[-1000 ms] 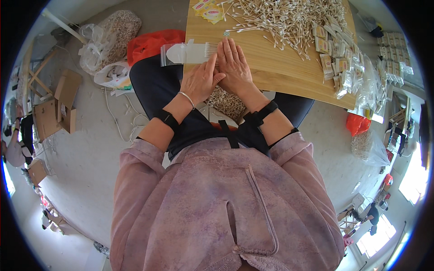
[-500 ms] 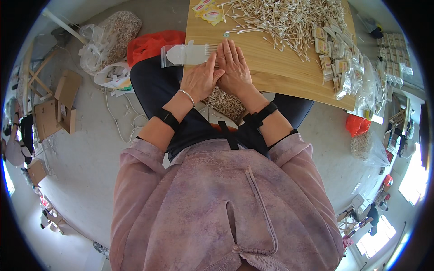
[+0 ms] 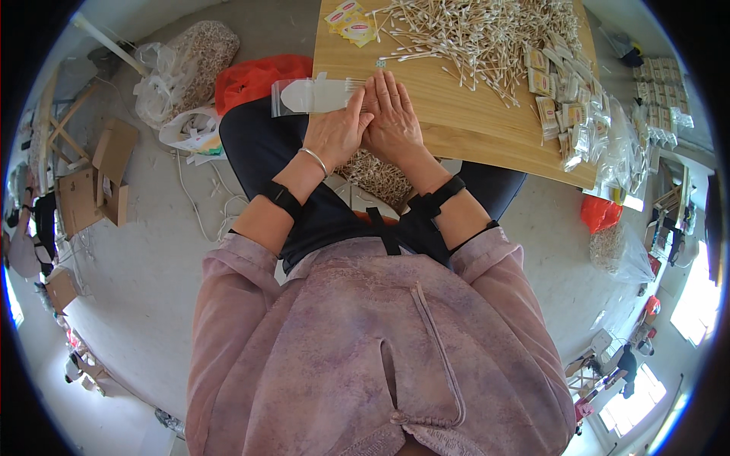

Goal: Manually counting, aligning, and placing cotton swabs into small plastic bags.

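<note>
My left hand (image 3: 337, 134) and my right hand (image 3: 393, 115) lie side by side at the near edge of a wooden table (image 3: 471, 129), fingers held flat and together. A clear plastic pouch (image 3: 312, 96) sticks out to the left from under the left hand's fingers and hangs over the table edge. What lies under the palms is hidden. A big heap of cotton swabs (image 3: 479, 34) spreads over the table just beyond the fingertips.
Filled small packets (image 3: 566, 114) are piled along the table's right side, yellow-and-white labels (image 3: 351, 21) at its far left. On the floor to the left lie a red bag (image 3: 255, 76), a clear sack (image 3: 182, 68) and cardboard boxes (image 3: 99, 178).
</note>
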`<move>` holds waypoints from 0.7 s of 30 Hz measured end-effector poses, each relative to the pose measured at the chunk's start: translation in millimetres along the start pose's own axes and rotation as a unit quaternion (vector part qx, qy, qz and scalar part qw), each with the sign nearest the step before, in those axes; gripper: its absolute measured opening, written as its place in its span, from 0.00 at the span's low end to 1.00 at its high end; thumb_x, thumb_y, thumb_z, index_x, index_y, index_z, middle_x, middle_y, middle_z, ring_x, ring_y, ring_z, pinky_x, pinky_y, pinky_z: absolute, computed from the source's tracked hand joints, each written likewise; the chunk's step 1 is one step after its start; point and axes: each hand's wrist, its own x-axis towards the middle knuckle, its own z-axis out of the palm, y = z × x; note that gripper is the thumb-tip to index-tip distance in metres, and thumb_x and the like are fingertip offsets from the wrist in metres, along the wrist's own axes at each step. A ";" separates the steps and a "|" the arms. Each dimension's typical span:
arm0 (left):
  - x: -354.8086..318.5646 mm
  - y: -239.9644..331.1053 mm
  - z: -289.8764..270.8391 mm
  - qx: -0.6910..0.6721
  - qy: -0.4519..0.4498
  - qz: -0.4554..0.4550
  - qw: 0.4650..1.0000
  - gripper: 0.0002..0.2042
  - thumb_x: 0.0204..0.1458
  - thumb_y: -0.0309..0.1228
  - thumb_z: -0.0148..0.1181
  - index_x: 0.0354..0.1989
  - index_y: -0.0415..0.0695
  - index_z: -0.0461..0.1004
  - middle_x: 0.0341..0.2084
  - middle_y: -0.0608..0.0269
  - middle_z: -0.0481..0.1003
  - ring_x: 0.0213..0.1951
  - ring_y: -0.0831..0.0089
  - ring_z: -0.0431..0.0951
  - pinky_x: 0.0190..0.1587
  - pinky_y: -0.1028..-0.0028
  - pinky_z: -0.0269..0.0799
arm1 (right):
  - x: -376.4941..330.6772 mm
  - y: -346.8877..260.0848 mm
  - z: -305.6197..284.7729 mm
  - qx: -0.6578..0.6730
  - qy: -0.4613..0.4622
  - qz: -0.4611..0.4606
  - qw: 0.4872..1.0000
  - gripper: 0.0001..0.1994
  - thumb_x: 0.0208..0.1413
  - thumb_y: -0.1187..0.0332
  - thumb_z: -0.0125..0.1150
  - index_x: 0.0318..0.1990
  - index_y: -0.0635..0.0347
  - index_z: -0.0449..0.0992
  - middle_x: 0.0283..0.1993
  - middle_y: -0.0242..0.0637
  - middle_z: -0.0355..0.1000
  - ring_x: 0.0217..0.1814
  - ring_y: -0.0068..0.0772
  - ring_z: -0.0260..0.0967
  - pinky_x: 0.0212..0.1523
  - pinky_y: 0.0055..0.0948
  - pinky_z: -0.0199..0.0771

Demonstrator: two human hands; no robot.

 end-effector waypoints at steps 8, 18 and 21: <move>7.0 1.3 -5.6 -0.034 -0.097 -0.068 0.992 0.23 0.59 0.39 0.45 0.61 0.45 0.52 0.23 0.45 0.76 0.27 0.49 0.77 0.30 0.56 0.72 | 0.4 1.7 -0.2 -0.004 0.004 -0.003 1.000 0.33 0.55 0.56 0.41 0.63 0.71 0.52 0.69 0.53 0.45 0.73 0.47 0.38 0.71 0.41 0.35; 16.6 0.2 -9.9 -0.031 -0.114 -0.089 0.989 0.26 0.57 0.37 0.48 0.62 0.46 0.51 0.20 0.42 0.74 0.24 0.46 0.75 0.27 0.53 0.70 | -0.9 1.2 0.1 0.004 0.005 0.000 1.000 0.33 0.56 0.54 0.40 0.63 0.70 0.52 0.69 0.53 0.45 0.74 0.46 0.37 0.71 0.41 0.34; 17.9 -1.8 -9.5 -0.049 -0.121 -0.088 0.988 0.27 0.56 0.37 0.49 0.63 0.46 0.50 0.20 0.41 0.74 0.25 0.45 0.75 0.28 0.52 0.70 | -0.7 1.3 -0.1 -0.013 -0.007 0.004 1.000 0.34 0.56 0.53 0.40 0.64 0.70 0.51 0.69 0.52 0.45 0.74 0.46 0.37 0.71 0.41 0.34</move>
